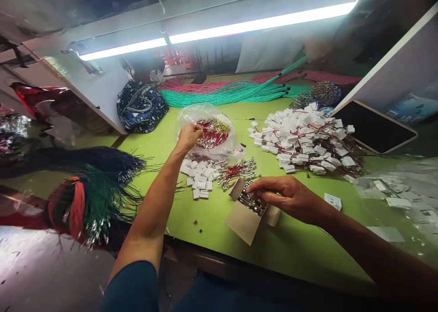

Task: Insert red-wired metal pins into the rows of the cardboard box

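Under right hand [286,194]: open cardboard box [243,223].

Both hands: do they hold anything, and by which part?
It cannot be told. The left hand is at the red wires in the plastic bag, the right hand at the open cardboard box; no held piece shows clearly.

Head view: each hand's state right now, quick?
Left hand: fingers curled closed, over the bag; whether it holds anything cannot be told.
Right hand: fingers partly bent, fingertips at the open box; grip cannot be told.
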{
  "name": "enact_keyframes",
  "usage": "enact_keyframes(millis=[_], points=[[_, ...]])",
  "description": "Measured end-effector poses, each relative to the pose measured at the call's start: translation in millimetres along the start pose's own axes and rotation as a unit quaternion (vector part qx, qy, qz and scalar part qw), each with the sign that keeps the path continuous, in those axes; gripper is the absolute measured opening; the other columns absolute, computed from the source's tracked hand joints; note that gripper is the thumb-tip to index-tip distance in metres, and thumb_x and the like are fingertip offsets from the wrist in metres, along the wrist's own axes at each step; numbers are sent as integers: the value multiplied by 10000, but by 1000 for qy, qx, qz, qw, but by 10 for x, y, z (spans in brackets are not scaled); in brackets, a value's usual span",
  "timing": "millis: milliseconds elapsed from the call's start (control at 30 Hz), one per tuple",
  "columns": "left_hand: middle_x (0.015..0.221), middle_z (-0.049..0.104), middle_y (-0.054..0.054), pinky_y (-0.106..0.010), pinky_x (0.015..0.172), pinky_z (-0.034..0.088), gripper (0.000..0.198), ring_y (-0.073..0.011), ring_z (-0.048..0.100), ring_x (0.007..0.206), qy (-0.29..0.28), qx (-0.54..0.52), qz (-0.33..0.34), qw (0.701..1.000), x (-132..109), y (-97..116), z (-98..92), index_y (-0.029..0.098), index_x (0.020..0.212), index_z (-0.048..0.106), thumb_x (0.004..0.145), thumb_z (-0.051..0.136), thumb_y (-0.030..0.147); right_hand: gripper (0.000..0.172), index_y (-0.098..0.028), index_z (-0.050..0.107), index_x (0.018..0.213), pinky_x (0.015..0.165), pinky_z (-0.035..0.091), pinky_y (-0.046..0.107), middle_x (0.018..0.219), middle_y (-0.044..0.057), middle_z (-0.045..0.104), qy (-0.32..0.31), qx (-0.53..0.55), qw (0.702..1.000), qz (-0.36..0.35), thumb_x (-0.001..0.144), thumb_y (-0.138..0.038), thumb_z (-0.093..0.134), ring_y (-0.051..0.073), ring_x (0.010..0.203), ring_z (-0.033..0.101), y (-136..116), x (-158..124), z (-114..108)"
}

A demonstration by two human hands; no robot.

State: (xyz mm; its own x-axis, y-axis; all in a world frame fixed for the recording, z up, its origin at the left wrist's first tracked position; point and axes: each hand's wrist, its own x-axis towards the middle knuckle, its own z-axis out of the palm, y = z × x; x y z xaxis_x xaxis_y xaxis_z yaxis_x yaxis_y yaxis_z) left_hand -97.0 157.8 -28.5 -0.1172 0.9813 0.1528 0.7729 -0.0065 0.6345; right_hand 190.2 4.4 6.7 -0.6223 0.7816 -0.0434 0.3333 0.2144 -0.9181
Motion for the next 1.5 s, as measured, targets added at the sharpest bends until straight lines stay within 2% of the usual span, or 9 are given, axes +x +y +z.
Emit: enact_keyframes(millis=[200,400,533,700,733,900,1133,1300,1500], points=[[649,656,-48,-260,632,438,156,-160,600,669,8,-21,-36,999,-63,-8,-86,131,793,670,714,587,237,239,-161,697,850,586,449,244,736,31,657,10,52,998,22,765,-311,532,127,635,571,24,-1,16],[551,616,-44,-283,620,422,161,-204,600,703,-20,-19,-81,996,18,123,121,156,597,622,658,682,292,227,-173,703,843,604,458,247,766,35,669,23,37,999,-8,792,-314,533,136,666,587,40,-23,91],[531,608,-27,-272,567,426,63,-149,563,546,-69,-77,-115,988,41,219,207,123,723,648,677,665,162,231,-175,704,826,586,459,245,747,31,674,29,27,999,6,795,-331,537,135,643,585,71,-65,102],[664,661,-41,-250,539,447,235,-82,519,465,-128,-175,-140,966,-231,284,-57,127,988,629,754,626,139,233,-169,712,869,606,470,251,775,39,689,26,72,997,12,780,-343,584,133,653,591,120,-76,70],[689,665,-43,-248,549,458,262,-79,531,479,-139,-209,-151,956,-317,290,-133,137,1029,617,767,624,150,237,-168,711,879,612,472,252,786,41,690,25,86,996,11,775,-348,597,132,658,593,126,-67,73],[717,655,-36,-228,628,503,238,-80,598,574,-175,-482,-234,826,-767,334,-358,136,1026,619,792,595,97,258,-155,693,865,560,465,241,780,46,684,23,151,988,18,756,-380,626,114,608,581,108,12,146],[748,680,-23,-261,680,533,60,-122,663,674,-168,-627,-225,727,-1343,587,-169,158,796,582,792,602,102,247,-164,671,799,520,469,236,765,33,674,109,178,978,-17,734,-400,643,86,529,544,-1,123,252],[855,697,-14,-272,733,526,121,-123,663,752,-124,-671,-229,694,-1587,718,-17,176,764,552,750,669,146,213,-186,690,826,532,479,245,822,34,687,169,156,971,-59,728,-372,657,95,555,547,23,216,312],[723,657,29,-207,601,496,230,-86,619,624,-61,-675,-226,700,-1699,752,57,180,756,532,655,732,128,226,-177,687,817,541,481,238,755,25,667,198,174,963,-52,738,-386,652,107,592,560,97,284,372]])
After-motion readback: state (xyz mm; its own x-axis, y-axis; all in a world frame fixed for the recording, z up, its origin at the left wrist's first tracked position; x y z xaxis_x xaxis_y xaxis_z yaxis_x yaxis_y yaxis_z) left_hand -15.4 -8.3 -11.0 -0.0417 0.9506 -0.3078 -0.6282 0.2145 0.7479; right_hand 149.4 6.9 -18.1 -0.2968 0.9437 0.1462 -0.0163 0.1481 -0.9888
